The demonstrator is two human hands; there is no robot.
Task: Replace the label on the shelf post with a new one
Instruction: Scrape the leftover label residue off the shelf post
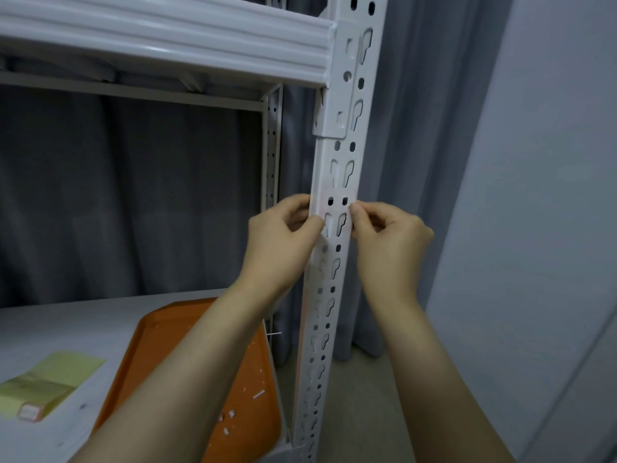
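We face a grey curtain (133,195) with a pale wall (551,162) to its right, and in front of them a white shelf (167,31) whose beam runs across the top. Its slotted post (372,95) stands upright right of centre. An orange tray (160,345) lies on the lower board, just left of the post's foot.

Our bare forearms rise from the bottom edge, the left one crossing above the tray, and both wrists bend in toward the post at the same height. A yellow sheet (56,372) lies flat on the board, well left of the tray.

Our left hand (283,235) grips the post's left edge, fingers curled behind it and thumb (317,225) pressed on the front face. Our right hand (390,235) is at the right edge, thumb and forefinger tips (355,208) closed together in a pinch and the other fingers curled into the palm.

The label (336,210) is a pale, faintly pink patch on the post's front between our hands, and the right fingertips pinch its right edge. A small red-edged sticker (30,412) sits at the sheet's near corner. White scraps (258,394) are scattered in the tray
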